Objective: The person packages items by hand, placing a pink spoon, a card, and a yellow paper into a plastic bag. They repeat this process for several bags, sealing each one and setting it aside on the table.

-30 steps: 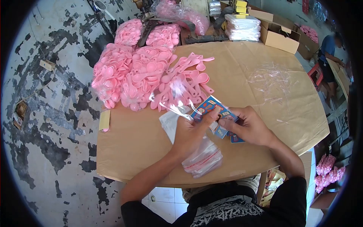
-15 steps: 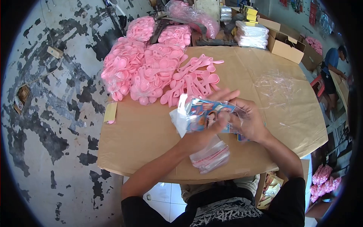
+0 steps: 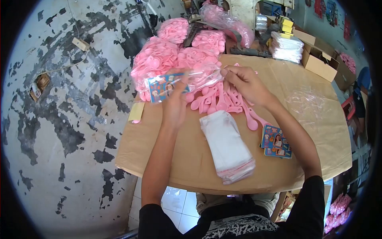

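My left hand (image 3: pixel 175 97) is closed on a clear plastic bag (image 3: pixel 203 79) with a blue printed card (image 3: pixel 157 88) inside, held up before the pink heap. My right hand (image 3: pixel 247 83) pinches the bag's other end between thumb and fingertips, so the film stretches between both hands. Below them, a stack of clear plastic bags (image 3: pixel 227 137) lies on the brown table. Under my right forearm sits a small pile of blue printed cards (image 3: pixel 277 144). Loose pink spoons (image 3: pixel 217 99) spread just behind and beneath my hands.
Bulging clear sacks of pink spoons (image 3: pixel 157 55) crowd the table's back left. At the back right are packed clear bags (image 3: pixel 286 47) and an open cardboard box (image 3: pixel 320 65). Thin plastic strips (image 3: pixel 306 101) lie on the right. A person (image 3: pixel 362 91) is partly visible at far right.
Both hands have moved up and apart, the left one leftward with the bagged card. My right hand now pulls at the bag's end. The bag stack and card pile are uncovered.
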The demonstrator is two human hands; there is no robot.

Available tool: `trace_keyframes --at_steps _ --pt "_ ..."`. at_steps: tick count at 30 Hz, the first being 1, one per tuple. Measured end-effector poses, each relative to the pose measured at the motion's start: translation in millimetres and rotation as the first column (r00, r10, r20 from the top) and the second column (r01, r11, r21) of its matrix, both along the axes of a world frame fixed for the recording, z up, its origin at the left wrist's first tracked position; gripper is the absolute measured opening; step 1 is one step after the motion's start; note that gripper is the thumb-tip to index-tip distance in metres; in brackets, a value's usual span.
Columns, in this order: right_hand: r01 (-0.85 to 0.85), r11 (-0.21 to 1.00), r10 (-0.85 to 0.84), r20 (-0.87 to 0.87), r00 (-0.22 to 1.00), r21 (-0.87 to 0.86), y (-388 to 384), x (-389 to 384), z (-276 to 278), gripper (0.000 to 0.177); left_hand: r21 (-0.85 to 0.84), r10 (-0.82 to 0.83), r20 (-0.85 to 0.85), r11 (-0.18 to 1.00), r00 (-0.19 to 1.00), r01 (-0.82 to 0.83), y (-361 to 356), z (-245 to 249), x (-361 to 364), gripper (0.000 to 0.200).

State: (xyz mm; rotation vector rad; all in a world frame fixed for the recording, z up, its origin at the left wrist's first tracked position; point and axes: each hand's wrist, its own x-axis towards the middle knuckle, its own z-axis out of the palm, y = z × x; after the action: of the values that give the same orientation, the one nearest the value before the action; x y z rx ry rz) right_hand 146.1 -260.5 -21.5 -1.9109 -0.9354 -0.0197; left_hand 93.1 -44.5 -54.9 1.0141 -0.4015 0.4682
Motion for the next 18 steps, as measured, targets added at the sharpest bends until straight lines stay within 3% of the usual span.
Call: trace_keyframes --at_steps 1,2,5,6,9,12,13,15,18 --pt "0.03 0.998 -0.022 0.135 0.991 -0.051 0 14 -6 0.019 -0.076 -0.028 -0.017 0.997 0.999 0.026 7 -1 4 0.037" --pt "0.051 0.952 0.055 0.335 0.941 -0.3 -4 24 -11 0.022 -0.152 -0.06 -0.026 0.987 0.998 0.055 12 -2 8 0.037" --pt "0.172 0.872 0.237 0.702 0.672 -0.459 -6 43 -59 0.024 -0.078 -0.071 -0.067 0.995 0.995 0.066 11 -13 13 0.04" --pt "0.189 0.826 0.198 0.586 0.785 -0.532 -5 36 -58 0.024 -0.078 -0.106 -0.093 0.992 0.99 0.099 5 -9 8 0.043" --pt "0.345 0.771 0.152 0.681 0.716 -0.535 -12 30 -41 0.023 0.069 -0.12 -0.112 0.989 0.986 0.128 -6 -8 2 0.046" --pt "0.238 0.774 0.221 0.602 0.767 -0.587 -26 28 -22 0.025 0.094 -0.151 -0.081 0.983 0.985 0.159 -6 -12 5 0.046" --pt "0.205 0.801 0.142 0.511 0.848 -0.562 -31 27 -12 0.023 0.102 -0.146 -0.074 0.983 0.986 0.154 -6 -11 5 0.046" --pt "0.151 0.852 0.001 0.289 0.957 -0.501 -39 24 7 0.02 0.06 -0.127 -0.074 0.99 0.989 0.131 -6 -5 0 0.046" --pt "-0.069 0.989 0.079 0.078 0.994 -0.134 -52 21 17 0.016 0.013 -0.07 -0.07 0.997 0.995 0.071 -3 -1 -1 0.043"
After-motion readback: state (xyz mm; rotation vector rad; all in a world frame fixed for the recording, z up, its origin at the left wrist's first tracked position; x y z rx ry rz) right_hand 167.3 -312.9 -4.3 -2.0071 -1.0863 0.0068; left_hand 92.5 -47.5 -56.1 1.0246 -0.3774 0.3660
